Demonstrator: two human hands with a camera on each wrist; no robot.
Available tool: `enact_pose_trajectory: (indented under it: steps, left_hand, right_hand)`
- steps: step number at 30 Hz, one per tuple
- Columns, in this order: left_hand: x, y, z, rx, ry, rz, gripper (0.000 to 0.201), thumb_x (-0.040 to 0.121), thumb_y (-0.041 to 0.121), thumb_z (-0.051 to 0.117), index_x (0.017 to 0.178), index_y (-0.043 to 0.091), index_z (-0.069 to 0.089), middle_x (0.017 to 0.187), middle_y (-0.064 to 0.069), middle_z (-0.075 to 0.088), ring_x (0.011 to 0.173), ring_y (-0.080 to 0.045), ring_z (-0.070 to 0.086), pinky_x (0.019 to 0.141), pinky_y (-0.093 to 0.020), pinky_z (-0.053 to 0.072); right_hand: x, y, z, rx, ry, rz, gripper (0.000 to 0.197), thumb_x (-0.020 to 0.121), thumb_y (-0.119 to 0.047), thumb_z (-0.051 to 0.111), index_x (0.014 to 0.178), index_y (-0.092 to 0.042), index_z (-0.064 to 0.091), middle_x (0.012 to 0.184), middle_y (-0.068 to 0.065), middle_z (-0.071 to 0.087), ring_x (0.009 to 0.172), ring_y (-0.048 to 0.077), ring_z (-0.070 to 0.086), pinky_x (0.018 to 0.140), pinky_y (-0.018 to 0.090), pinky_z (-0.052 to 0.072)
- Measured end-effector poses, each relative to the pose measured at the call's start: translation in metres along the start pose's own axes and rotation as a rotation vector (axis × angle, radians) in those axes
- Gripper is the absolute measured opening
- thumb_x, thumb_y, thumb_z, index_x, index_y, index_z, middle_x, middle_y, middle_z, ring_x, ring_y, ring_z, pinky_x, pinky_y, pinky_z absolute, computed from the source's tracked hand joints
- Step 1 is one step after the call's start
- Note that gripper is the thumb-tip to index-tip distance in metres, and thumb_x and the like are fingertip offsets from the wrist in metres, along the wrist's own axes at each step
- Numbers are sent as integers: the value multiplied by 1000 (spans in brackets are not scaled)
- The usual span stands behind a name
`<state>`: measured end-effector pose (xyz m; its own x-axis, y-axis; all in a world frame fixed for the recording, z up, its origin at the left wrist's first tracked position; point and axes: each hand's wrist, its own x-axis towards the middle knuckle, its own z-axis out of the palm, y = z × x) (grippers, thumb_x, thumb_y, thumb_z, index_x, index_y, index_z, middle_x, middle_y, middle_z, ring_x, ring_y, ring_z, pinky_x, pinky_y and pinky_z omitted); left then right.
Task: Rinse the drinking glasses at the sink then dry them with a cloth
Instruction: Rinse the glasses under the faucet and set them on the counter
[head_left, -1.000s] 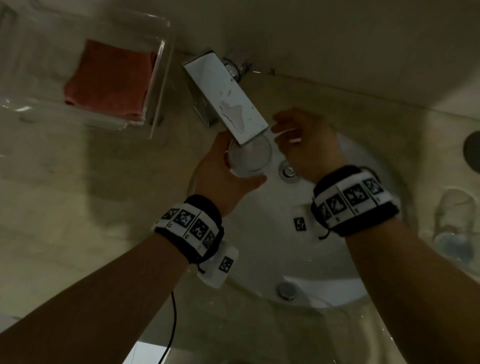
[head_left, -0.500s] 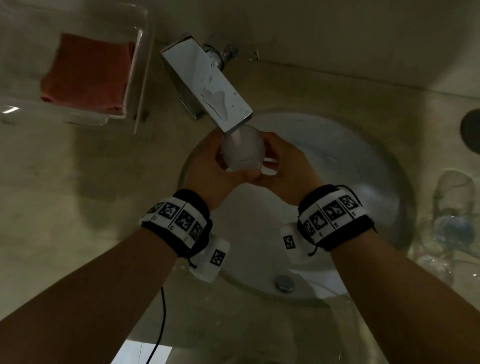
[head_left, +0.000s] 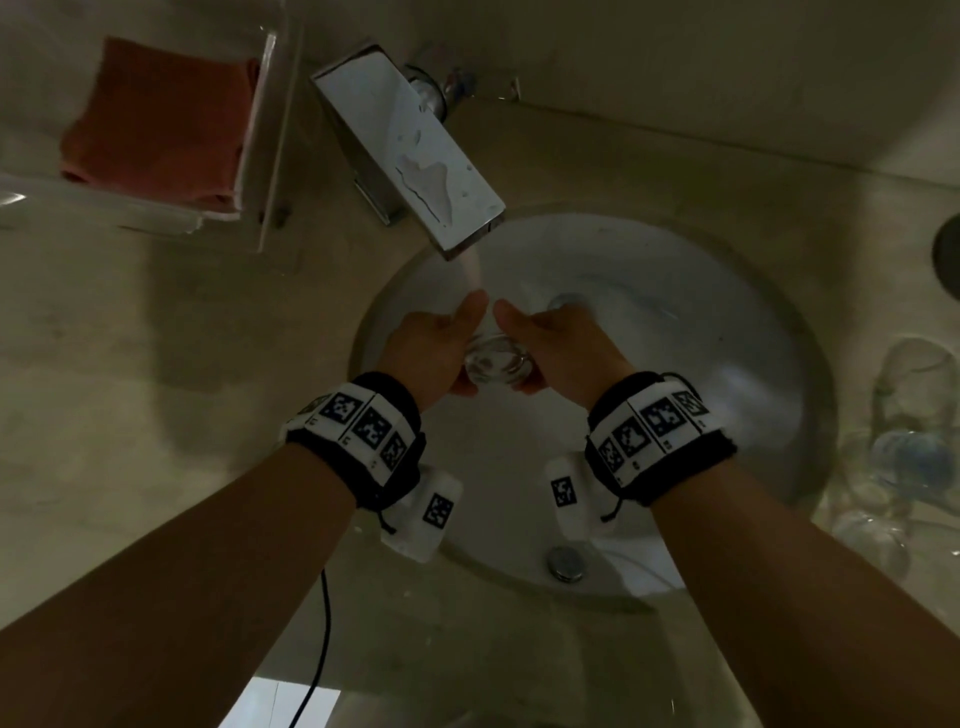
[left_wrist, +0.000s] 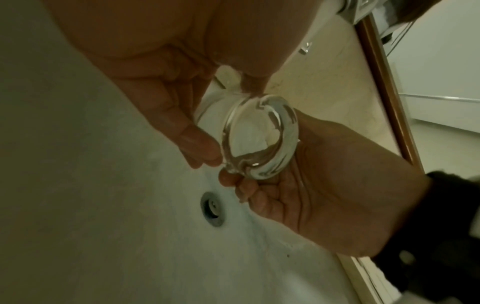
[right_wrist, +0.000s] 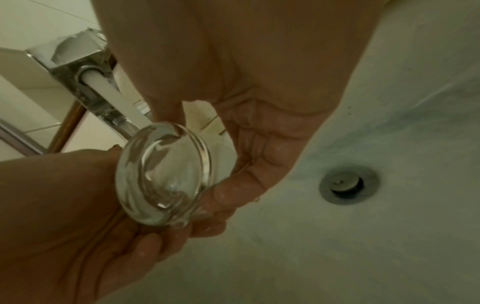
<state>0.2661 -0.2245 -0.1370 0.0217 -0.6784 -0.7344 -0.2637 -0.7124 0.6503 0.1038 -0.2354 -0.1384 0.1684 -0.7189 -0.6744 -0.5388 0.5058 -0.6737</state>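
Glass (head_left: 496, 358) sits between both hands over the sink (head_left: 769, 395), thick base turned toward the person, mouth tipped toward the running water (head_left: 474, 270) from the tap (head_left: 410, 150). Left hand (head_left: 431, 348) grips it from the left, fingers (left_wrist: 200, 144) curled onto the wall near the base. Right hand (head_left: 556, 343) grips from the right, fingers (right_wrist: 233, 185) wrapped under and thumb over the top. Both wrist views show the base (right_wrist: 163, 176) wet, with drops on the fingers. Whether the stream lands inside the glass or on the outside wall, cannot tell; the thumbs block it in the head view.

Progress, as a judgement: early. Rinse of this one glass is underway, not finished, since it is under the flow. More clear glassware (head_left: 904, 457) stands on the bench (head_left: 130, 389) right of the sink, blurred; count unclear, and cannot tell if those pieces are rinsed or not. Red cloth (head_left: 161, 114) lies folded in a clear tray (head_left: 270, 140) at the far left, well apart from the hands, untouched, so no drying has begun. Left to do: finish this rinse, set the glass down or dry it, handle the others, then dry all with the cloth. Tap needs shutting too.
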Motion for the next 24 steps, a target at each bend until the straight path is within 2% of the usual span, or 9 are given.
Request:
enact_pose_trajectory:
  steps: [4,8,11,14,16,19,22,23,24]
  left_hand:
    - [0,8,-1,-65,53,2,61,94,62,50,85,7,75,82,-10,76,71,-19,74,62,-31,63]
    - [-1,12,0,-111,79,-5,50,96,58,52,76,17,71,72,-1,73,59,-11,72,56,-27,60]
    - [0,14,1,-119,94,-13,40,100,46,52,73,20,68,72,1,70,66,-18,73,66,-36,63]
    - [4,13,-2,-110,105,-64,27,99,16,51,83,9,72,77,-6,70,73,-26,72,80,-46,62]
    - [5,11,-2,-82,105,-41,25,100,14,51,96,0,71,83,-12,71,76,-28,72,78,-45,63]
    - [3,11,-5,-85,111,-5,31,103,23,52,86,6,70,95,-16,73,72,-24,71,60,-32,62]
    - [1,12,-6,-79,92,35,28,104,22,51,94,3,67,81,-9,68,57,-6,65,46,-15,52]
    - [1,12,-6,-75,91,60,28,104,25,52,90,5,65,77,-5,65,53,-1,64,44,-12,48]
    - [1,10,-7,-85,84,80,25,102,26,55,85,8,62,80,-4,65,58,1,66,47,-13,49]
  right_hand:
    - [-1,-12,-1,3,49,-30,72,94,-63,49,87,5,74,73,17,75,68,25,75,79,41,63]
    - [-1,-18,-1,33,68,-31,66,92,-63,52,83,-1,74,70,14,75,64,23,74,75,39,64]
    - [-1,-19,-4,0,80,-36,64,93,-63,51,79,-4,73,67,10,74,60,18,73,70,29,62]
    - [3,-16,-3,-15,74,-39,64,90,-65,53,88,-5,75,74,10,76,66,18,74,73,30,62]
    - [6,-14,0,49,53,-27,64,84,-67,59,95,-7,76,79,9,78,73,21,76,81,40,62]
    - [9,-13,2,125,30,-23,52,89,-55,65,104,-6,73,87,12,78,78,24,77,83,46,62]
    - [10,-16,2,161,12,3,53,88,-50,68,115,-4,68,94,12,77,80,23,77,81,45,63]
    - [8,-18,2,181,8,8,53,87,-48,70,118,-4,66,97,13,77,82,24,77,82,45,63]
    - [7,-18,1,195,0,12,52,87,-44,73,120,-5,64,100,13,76,86,25,76,84,46,62]
